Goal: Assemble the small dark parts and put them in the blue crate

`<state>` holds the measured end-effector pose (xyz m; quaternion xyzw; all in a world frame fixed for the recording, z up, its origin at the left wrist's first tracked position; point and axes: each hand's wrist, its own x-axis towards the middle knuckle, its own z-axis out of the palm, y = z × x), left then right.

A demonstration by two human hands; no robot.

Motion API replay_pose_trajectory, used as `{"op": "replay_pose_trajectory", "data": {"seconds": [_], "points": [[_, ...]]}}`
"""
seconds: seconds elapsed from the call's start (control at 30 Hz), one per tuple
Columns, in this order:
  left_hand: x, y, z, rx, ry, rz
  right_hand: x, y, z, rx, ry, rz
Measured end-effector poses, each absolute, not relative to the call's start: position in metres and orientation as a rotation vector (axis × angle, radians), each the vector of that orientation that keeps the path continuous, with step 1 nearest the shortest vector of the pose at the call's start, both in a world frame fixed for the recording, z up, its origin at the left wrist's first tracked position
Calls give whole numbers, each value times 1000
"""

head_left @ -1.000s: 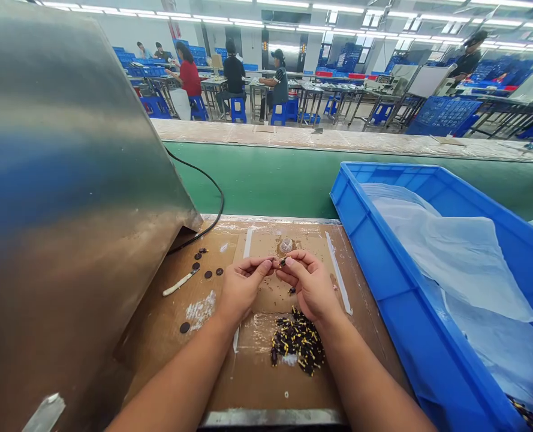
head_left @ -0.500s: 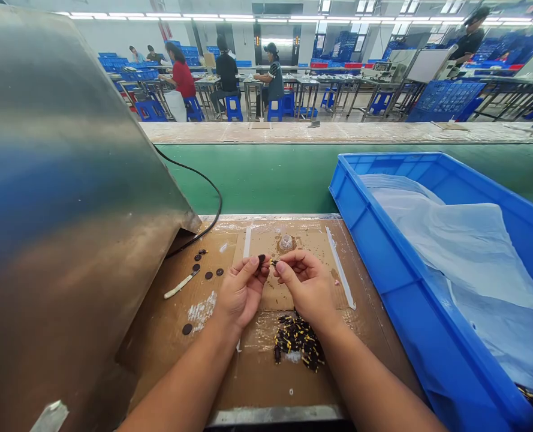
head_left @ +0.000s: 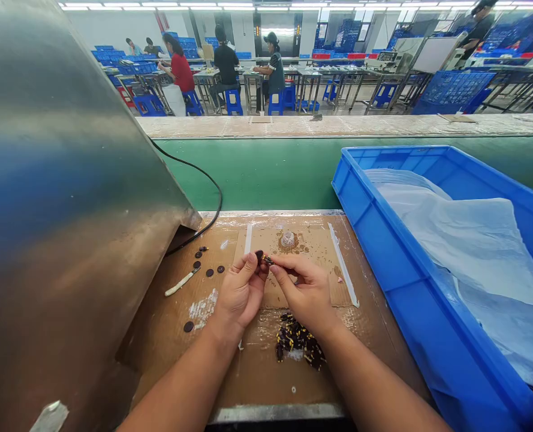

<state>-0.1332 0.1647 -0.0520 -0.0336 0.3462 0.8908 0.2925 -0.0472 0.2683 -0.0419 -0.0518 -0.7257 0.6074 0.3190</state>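
Note:
Over the cardboard, my left hand (head_left: 241,294) pinches a dark round disc (head_left: 259,256) between thumb and fingers. My right hand (head_left: 306,294) is closed on a small black-and-yellow piece (head_left: 268,260), its tip touching or almost touching the disc. Fingers partly hide both parts. Below my right hand lies a pile of black-and-yellow pieces (head_left: 297,345), partly covered by the wrist. Left of my hands, several loose dark discs (head_left: 188,326) lie near a white-handled tool (head_left: 179,285). A small clear cup-like thing (head_left: 288,239) stands on a wet patch beyond my fingers.
A large metal housing (head_left: 68,210) fills the left side, with a black cable (head_left: 194,165) beside it. At right stands a blue crate (head_left: 401,270) holding white sheets (head_left: 468,234). A green belt (head_left: 270,174) runs behind the cardboard-covered worktop (head_left: 257,384). Several people sit at far tables.
My right hand has shifted slightly left, bringing the black-and-yellow piece up against or very near the disc. The left hand keeps its pinch. The view has tilted slightly downward.

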Motion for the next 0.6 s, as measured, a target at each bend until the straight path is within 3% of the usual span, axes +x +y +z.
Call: {"op": "replay_pose_trajectory", "data": {"seconds": [0.6], "points": [[-131,163,-54,4,996,2376,-48,265,-42,-190,-1934,1540]]}}
